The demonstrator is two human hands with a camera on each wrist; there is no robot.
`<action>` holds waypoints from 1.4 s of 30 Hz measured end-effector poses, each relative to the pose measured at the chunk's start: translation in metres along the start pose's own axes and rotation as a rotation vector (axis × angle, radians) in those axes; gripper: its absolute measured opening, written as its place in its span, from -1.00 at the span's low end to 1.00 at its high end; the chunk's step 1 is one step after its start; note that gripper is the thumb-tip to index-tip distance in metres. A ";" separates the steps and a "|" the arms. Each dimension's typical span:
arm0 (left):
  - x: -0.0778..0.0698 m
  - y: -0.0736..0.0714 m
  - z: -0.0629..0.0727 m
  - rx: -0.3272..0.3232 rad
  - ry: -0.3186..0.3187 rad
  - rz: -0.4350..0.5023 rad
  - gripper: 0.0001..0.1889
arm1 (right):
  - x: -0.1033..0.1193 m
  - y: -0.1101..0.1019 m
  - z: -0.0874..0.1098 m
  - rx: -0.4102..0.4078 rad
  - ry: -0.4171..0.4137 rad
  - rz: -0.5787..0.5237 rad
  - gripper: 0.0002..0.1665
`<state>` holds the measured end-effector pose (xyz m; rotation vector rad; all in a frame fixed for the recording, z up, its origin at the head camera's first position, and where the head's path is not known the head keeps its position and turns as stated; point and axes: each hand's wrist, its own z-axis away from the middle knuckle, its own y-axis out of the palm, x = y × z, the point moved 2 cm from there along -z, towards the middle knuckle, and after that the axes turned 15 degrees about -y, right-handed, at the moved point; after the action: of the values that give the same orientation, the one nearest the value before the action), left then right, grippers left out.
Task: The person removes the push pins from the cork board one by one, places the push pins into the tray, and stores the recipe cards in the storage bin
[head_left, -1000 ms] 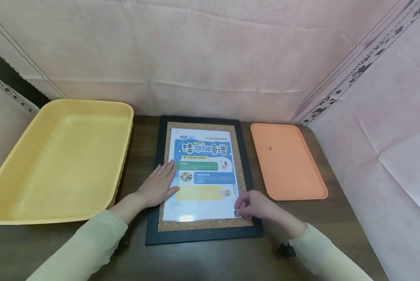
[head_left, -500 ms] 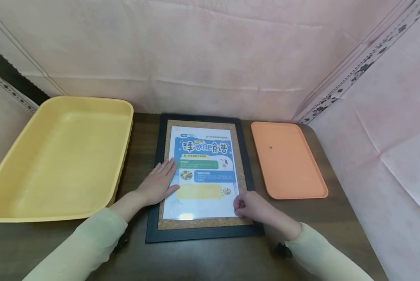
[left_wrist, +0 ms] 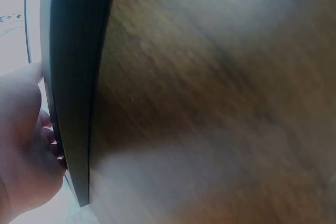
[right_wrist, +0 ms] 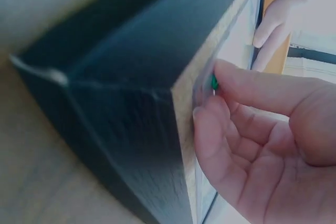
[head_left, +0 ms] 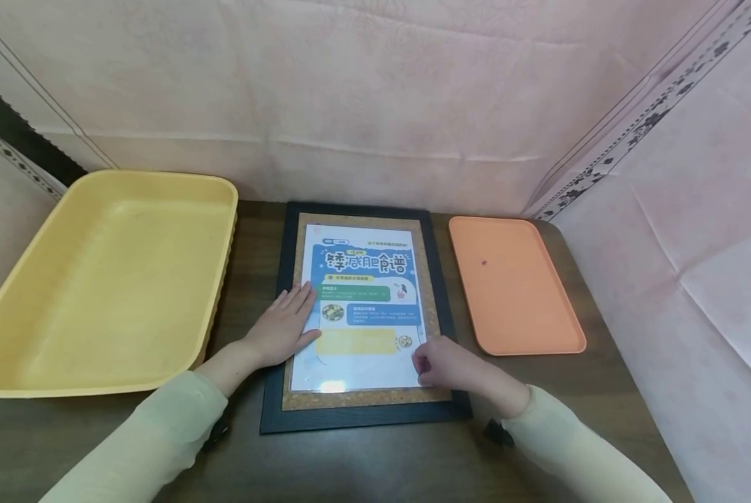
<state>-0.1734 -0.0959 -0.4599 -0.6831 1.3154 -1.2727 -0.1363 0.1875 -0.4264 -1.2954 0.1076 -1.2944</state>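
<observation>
A black-framed cork board [head_left: 365, 421] lies on the table with a printed, glossy sheet [head_left: 365, 370] on its cork. My left hand [head_left: 279, 332] rests flat across the left edge of the sheet, fingers extended and thumb apart. At the sheet's lower right corner, my right hand [head_left: 449, 363] has its fingers curled. The right wrist view shows its thumb and fingertips pinching a green push pin [right_wrist: 214, 82], with a short length of metal needle visible, close over the sheet's corner. In the head view the pin is hidden by the hand.
To the left stands a large yellow tray [head_left: 117, 279] with raised walls. A shallow orange tray [head_left: 516, 293] lies right of the board, with a small dark speck [head_left: 484, 263] on it. Pink cloth [head_left: 375, 105] hangs behind the brown table [head_left: 350, 468].
My right hand has shifted slightly left at the sheet's corner, its fingers turned more inward, and the pin that showed a second ago is now covered. The left hand stays in place.
</observation>
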 end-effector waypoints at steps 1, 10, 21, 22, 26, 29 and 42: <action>0.000 0.000 0.000 0.001 -0.001 -0.001 -0.22 | -0.001 -0.001 -0.001 0.009 0.000 -0.011 -0.86; -0.003 -0.001 0.000 -0.007 0.009 -0.005 -0.23 | 0.001 -0.009 -0.006 0.097 0.012 -0.016 -0.85; -0.004 -0.001 0.001 0.003 0.004 -0.003 -0.23 | 0.003 -0.003 -0.002 0.092 -0.049 0.038 -0.88; -0.005 -0.001 0.001 0.006 0.004 -0.004 -0.23 | 0.004 -0.002 -0.001 0.087 -0.047 0.057 -0.89; -0.005 -0.001 0.000 0.007 0.001 -0.007 -0.23 | 0.006 -0.001 0.001 0.072 -0.059 0.115 -0.92; -0.004 -0.001 0.001 0.006 -0.006 -0.007 -0.23 | 0.007 -0.002 -0.001 0.068 -0.065 0.101 -0.91; -0.001 -0.002 0.002 0.004 -0.001 0.003 -0.23 | 0.006 0.002 0.002 -0.011 -0.022 0.055 -0.92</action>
<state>-0.1722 -0.0956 -0.4570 -0.6790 1.3126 -1.2720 -0.1315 0.1842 -0.4235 -1.3071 0.1349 -1.2341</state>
